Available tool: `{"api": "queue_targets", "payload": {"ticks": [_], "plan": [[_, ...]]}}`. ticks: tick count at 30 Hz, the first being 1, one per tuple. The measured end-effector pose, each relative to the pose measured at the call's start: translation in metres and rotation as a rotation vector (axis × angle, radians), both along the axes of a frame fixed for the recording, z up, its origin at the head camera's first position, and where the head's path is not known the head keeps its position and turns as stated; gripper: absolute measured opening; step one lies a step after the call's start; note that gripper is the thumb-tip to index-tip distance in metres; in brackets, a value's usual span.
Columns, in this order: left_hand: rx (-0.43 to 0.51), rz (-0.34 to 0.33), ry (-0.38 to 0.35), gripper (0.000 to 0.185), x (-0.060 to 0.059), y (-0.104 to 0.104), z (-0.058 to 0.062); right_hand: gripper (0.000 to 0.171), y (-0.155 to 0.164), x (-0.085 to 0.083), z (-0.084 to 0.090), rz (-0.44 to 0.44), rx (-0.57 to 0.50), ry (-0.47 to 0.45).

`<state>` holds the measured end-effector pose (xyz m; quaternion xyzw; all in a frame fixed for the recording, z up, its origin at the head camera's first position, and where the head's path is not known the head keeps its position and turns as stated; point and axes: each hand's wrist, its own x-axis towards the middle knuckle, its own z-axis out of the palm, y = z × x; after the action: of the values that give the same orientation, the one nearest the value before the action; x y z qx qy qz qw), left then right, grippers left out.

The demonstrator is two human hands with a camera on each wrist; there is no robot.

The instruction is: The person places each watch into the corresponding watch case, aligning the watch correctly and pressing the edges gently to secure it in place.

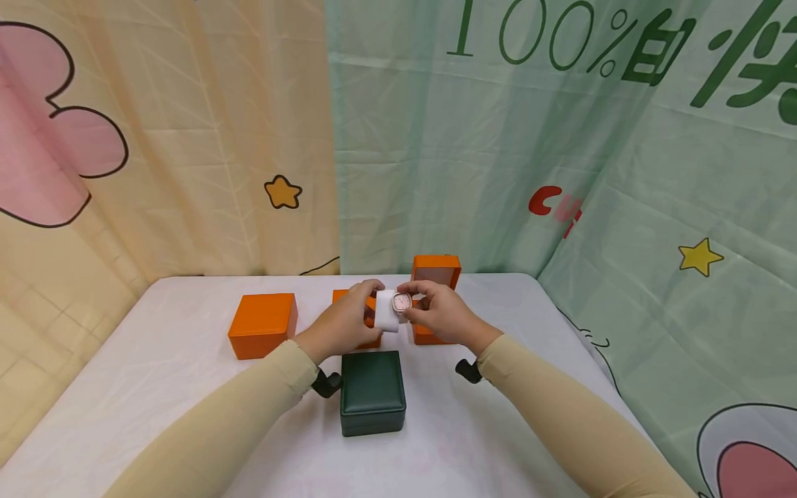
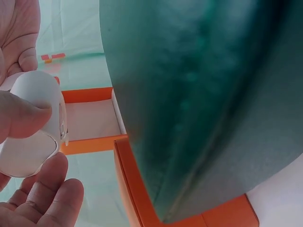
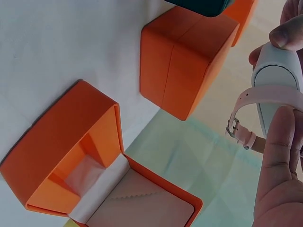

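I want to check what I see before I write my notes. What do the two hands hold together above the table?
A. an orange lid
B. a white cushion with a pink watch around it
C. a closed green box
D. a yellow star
B: the left hand and right hand both grip the white cushion, and the pink watch is strapped around it.

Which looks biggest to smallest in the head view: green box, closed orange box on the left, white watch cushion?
1. Green box, though it lies nearest the camera, which inflates it.
2. Closed orange box, not far behind; true order against the green one is unsure.
3. White watch cushion, clearly smallest, held between both hands.
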<state>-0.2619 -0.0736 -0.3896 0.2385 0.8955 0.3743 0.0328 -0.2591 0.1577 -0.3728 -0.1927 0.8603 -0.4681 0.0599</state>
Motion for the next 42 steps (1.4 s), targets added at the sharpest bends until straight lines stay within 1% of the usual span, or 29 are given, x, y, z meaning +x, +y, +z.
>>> {"api": "queue_targets", "payload": {"ticks": [6,12,18,25,30,37,42], "plan": [[0.016,0.012,-0.001,0.073,0.0002,-0.0002,-0.0003,0.044,-0.0012,-0.0003,0.0007,-0.005,-0.011,-0.013],[0.041,0.017,0.011,0.073,-0.0012,-0.0005,-0.0005,0.045,-0.0012,-0.0005,0.0010,0.028,-0.017,0.006],[0.048,0.014,0.026,0.072,-0.0026,-0.0017,0.0009,0.055,-0.0015,-0.0019,0.0018,0.048,0.007,0.006],[0.049,0.016,0.043,0.071,-0.0029,-0.0027,0.0028,0.067,-0.0022,-0.0036,0.0024,0.065,0.014,-0.028],[0.059,0.023,0.043,0.071,-0.0027,-0.0033,0.0028,0.071,-0.0026,-0.0049,0.0039,0.061,0.020,-0.057],[0.069,0.030,0.041,0.072,-0.0011,-0.0035,0.0039,0.077,-0.0008,-0.0036,0.0071,0.074,0.008,-0.130],[0.083,0.029,0.047,0.074,-0.0002,-0.0038,0.0067,0.082,-0.0002,-0.0048,0.0098,0.082,0.016,-0.147]]}}
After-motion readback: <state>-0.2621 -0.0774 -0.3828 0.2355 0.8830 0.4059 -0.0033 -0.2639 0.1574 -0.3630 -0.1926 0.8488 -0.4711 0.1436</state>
